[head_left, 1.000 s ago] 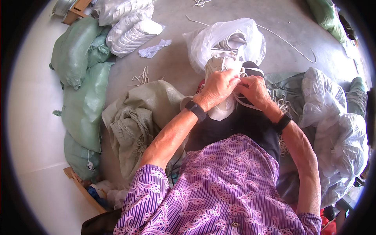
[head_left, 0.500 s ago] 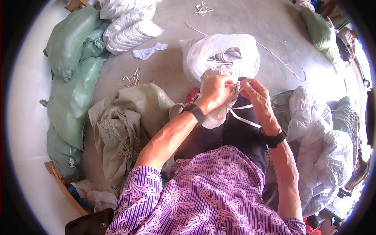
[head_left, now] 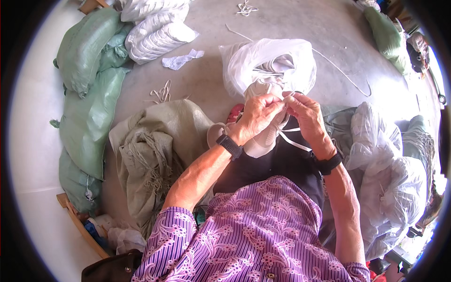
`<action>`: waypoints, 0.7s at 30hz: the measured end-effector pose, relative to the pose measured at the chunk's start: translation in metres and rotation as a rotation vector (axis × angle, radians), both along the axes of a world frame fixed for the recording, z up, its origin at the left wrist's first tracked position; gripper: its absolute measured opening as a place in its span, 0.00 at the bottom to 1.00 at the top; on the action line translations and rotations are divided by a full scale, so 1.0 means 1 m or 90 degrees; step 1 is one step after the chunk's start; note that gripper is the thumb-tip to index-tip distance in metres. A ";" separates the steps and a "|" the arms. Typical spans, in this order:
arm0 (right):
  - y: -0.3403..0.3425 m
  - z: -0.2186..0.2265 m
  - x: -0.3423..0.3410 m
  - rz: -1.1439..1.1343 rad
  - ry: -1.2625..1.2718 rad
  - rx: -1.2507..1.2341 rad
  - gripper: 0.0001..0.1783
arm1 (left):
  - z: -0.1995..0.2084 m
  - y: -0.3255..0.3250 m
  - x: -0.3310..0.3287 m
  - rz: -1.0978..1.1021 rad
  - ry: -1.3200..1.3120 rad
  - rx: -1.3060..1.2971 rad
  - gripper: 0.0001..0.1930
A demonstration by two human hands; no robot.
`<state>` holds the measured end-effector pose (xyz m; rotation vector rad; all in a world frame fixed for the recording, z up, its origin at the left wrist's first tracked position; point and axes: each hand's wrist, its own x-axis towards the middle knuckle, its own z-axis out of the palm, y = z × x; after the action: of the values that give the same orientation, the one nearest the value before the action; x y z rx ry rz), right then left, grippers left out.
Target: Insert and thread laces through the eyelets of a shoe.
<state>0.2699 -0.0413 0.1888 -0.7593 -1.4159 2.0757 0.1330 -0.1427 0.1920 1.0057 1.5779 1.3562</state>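
Note:
A pale shoe upper [head_left: 257,146] lies across my lap on dark trousers. Over its right edge, my left hand [head_left: 257,116] is closed, thumb and fingers pinched near the eyelets. Close beside it my right hand [head_left: 307,116] pinches a white shoelace [head_left: 297,143], whose loose end trails down to the right. The fingertips of both hands nearly meet, so the exact spot they grip is partly hidden. Just beyond my hands stands a clear plastic bag [head_left: 231,68] with stacked pale pieces inside. Another rounded pale piece [head_left: 215,135] shows left of my left wrist.
Green woven sacks [head_left: 96,120] line the left wall, with wrapped white bundles [head_left: 157,42] beside them. An olive sack [head_left: 162,122] lies crumpled at my left. White plastic bags [head_left: 394,183] crowd my right. Loose laces [head_left: 162,91] lie on the floor [head_left: 202,82].
My fingertips have drawn closer together at the lace, and my left hand has turned slightly. The whole view has shifted a little.

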 end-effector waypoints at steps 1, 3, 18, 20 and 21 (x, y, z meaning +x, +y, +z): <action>-0.002 0.001 0.000 -0.002 0.000 0.002 0.15 | -0.001 -0.001 0.001 0.000 0.013 0.006 0.12; -0.003 0.001 0.001 0.009 -0.008 0.009 0.15 | -0.004 -0.003 0.002 0.003 0.021 0.000 0.12; -0.019 0.036 -0.008 0.314 -0.080 0.084 0.11 | -0.010 -0.070 0.011 0.139 0.476 -0.007 0.45; -0.001 0.060 -0.005 0.373 -0.269 0.313 0.11 | -0.013 -0.076 0.009 0.135 0.461 -0.021 0.51; 0.020 0.060 0.009 0.385 -0.234 0.580 0.09 | -0.011 -0.070 0.012 0.135 0.483 -0.017 0.52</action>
<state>0.2786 -0.0211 0.2485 -0.3342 -2.7538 1.3618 0.1450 -0.2130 0.1814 1.4750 2.3006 1.1362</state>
